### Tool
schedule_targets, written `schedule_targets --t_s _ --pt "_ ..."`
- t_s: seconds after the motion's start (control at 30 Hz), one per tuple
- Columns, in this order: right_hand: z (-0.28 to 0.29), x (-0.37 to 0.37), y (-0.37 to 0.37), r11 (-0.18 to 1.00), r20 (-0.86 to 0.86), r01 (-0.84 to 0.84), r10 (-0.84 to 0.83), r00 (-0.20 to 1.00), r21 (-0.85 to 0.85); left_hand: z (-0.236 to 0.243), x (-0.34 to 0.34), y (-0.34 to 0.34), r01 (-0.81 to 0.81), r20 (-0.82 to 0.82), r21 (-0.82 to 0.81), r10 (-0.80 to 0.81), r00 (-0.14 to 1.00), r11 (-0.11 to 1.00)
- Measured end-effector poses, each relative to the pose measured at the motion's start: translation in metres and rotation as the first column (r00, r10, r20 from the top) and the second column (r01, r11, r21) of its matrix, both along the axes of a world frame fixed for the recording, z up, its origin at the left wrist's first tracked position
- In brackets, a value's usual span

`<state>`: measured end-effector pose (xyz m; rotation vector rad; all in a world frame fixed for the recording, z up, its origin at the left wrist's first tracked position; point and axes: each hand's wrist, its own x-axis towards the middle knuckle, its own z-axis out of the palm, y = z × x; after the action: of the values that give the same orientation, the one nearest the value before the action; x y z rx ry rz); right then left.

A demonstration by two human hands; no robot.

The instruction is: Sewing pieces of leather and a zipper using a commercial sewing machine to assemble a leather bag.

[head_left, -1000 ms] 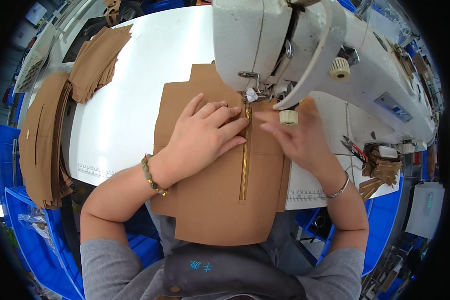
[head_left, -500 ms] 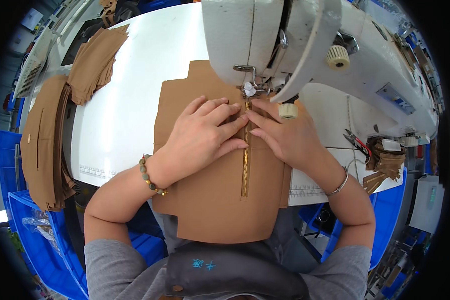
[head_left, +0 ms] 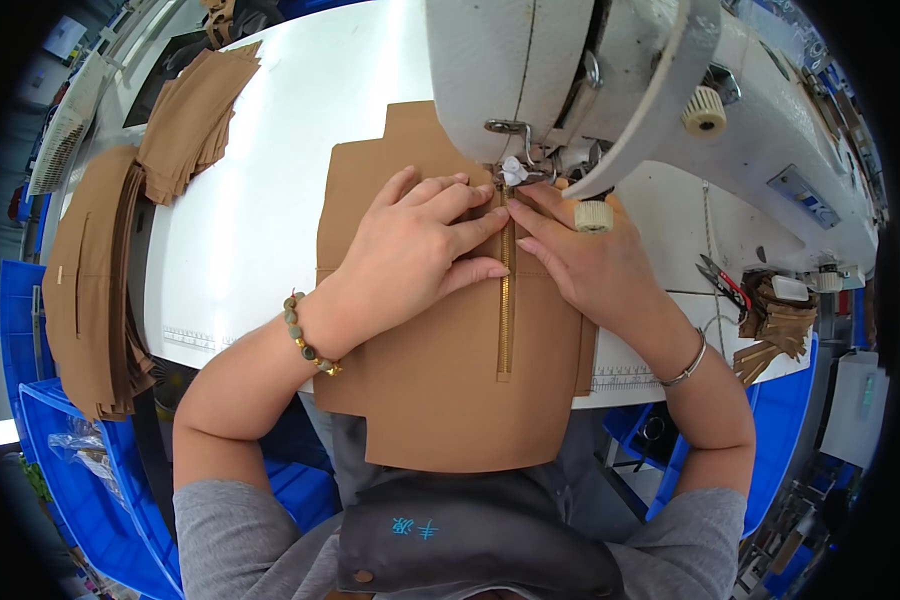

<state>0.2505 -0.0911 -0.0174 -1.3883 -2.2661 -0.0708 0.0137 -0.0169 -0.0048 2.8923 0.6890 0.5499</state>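
A brown flat panel [head_left: 445, 380] with a cut-out corner lies under the white sewing machine [head_left: 485, 75], a gold zipper [head_left: 506, 320] running down it. The zipper's top is at the presser foot [head_left: 518, 172]. My left hand [head_left: 410, 245] lies spread on the panel left of the zipper, its fingertips beside it near the foot. My right hand [head_left: 595, 260] rests on the panel's right side, fingers extended to the zipper's top, partly hidden behind a cream knob [head_left: 593, 217].
Two stacks of brown pieces [head_left: 85, 275] [head_left: 190, 120] are at the left. Red-handled snips [head_left: 725, 280] and brown scraps [head_left: 775, 320] are at the right of the white table [head_left: 270, 160]. Blue bins [head_left: 85, 480] stand below the table on both sides.
The panel and zipper have moved forward, away from my body, with both hands. My right hand has come in to the zipper, its fingertips now close to my left hand's.
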Motion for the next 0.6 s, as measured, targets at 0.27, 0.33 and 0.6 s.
schedule_targets --t_s 0.27,0.33,0.6 --pt "-0.0006 0.0001 0.0012 1.0 -0.008 -0.006 0.006 1.0 0.001 -0.0008 0.0003 0.0029 0.004 0.035 0.005 -0.004 0.999 1.0" --pt "-0.001 0.0001 0.0019 1.0 -0.001 0.0 0.0 1.0 0.006 -0.0013 0.0002 0.0041 0.004 0.044 0.01 -0.004 0.999 1.0" --pt "-0.0045 0.0009 0.0031 1.0 -0.016 0.021 -0.021 1.0 -0.016 -0.0024 0.0011 0.0073 0.007 0.064 0.006 -0.007 0.998 1.0"
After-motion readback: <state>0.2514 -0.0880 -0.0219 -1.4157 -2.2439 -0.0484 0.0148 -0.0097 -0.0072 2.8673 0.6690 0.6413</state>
